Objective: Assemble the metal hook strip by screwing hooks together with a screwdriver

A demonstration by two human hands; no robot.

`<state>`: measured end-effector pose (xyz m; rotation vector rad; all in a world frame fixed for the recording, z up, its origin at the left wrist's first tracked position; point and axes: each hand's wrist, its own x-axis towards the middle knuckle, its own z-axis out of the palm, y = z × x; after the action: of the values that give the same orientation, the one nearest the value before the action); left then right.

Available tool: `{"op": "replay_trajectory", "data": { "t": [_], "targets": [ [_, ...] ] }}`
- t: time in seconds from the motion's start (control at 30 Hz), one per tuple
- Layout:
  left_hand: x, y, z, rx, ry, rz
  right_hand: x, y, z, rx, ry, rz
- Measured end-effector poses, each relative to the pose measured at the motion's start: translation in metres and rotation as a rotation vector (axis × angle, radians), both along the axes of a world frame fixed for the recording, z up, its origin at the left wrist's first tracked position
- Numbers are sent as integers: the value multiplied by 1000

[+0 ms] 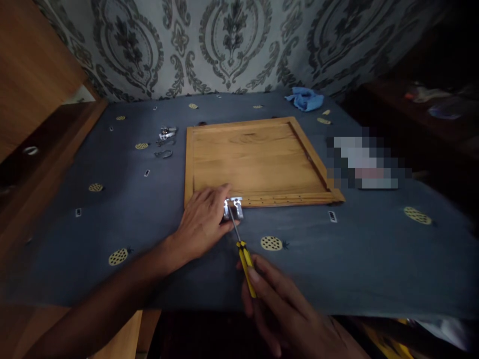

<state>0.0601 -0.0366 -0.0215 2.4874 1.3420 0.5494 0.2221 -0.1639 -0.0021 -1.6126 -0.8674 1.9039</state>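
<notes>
A right hand [280,299], at the bottom of the frame just right of centre, pinches the handle of a yellow-and-black screwdriver [246,269] between thumb and fingers. The tool's long axis slants from lower right to upper left, its thin shaft reaching up to a shiny metal fitting [237,205] at the centre of the frame; whether the tip touches it cannot be told. The left hand [204,219] is the nearer of the two to the fitting, which lies immediately right of its fingers, its prongs directed toward the bottom of the frame. Those fingers lie close together over the near edge of a framed wooden panel [247,159], the thumb set apart below; whether they pinch the metal is hidden from view. Small dark holes dot the panel's near rail, to the right of the fitting. The panel lies flat across the middle of the frame on a grey-blue tablecloth [355,259] printed with pineapples. Left of the panel lie more loose metal fittings [167,133], well apart from both hands, while a crumpled blue cloth [306,99] sits at upper right, before a patterned backdrop [232,30] along the top
</notes>
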Motion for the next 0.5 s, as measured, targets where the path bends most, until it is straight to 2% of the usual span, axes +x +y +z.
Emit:
{"op": "replay_trajectory", "data": {
  "t": [0.1, 0.27, 0.5],
  "targets": [
    [0, 0, 0, 2, 12, -6, -2, 4, 1, -22, 66, -16],
    [-2, 0, 0, 14, 14, -24, -6, 7, 2, -76, 147, -170],
    [-1, 0, -4, 24, -38, -14, -13, 1, -3, -74, 165, -205]
  ]
}}
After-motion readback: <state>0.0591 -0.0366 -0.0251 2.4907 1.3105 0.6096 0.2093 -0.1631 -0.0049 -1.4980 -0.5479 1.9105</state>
